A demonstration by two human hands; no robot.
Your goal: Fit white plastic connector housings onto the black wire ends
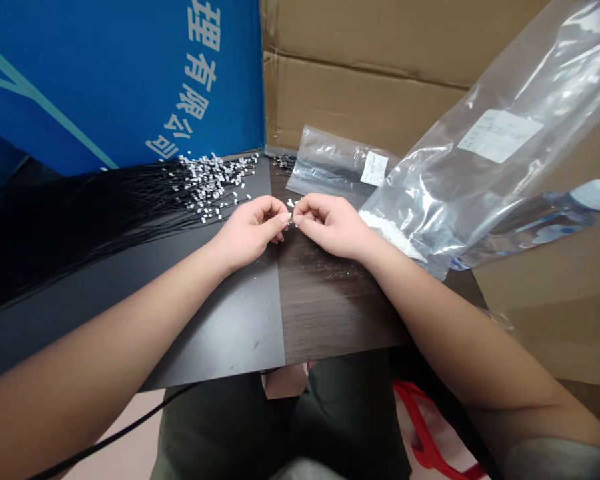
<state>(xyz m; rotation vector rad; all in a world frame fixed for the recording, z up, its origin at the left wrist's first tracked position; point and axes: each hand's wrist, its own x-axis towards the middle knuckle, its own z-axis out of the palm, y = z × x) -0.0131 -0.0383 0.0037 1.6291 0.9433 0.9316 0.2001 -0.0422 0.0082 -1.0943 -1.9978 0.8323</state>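
My left hand (253, 230) is closed in a pinch over the seam between the dark grey surface and the wood-grain table. Almost touching it, my right hand (333, 225) is pinched too, thumb against forefinger. A tiny pale piece shows between the fingertips, too small to name. Just beyond the fingers lie a few small white pieces (291, 203). To the left spreads a big bundle of thin black wires (95, 207), with many small white connectors (213, 179) on their ends. Beside my right wrist, white small parts (391, 233) fill the bottom of a clear plastic bag (445, 180).
A flatter clear bag (330, 163) with a label lies behind the hands. A plastic bottle (540, 217) rests on its side at the right. A blue printed panel (130, 73) and cardboard (370, 87) stand along the back. Under the table shows a red frame (425, 440).
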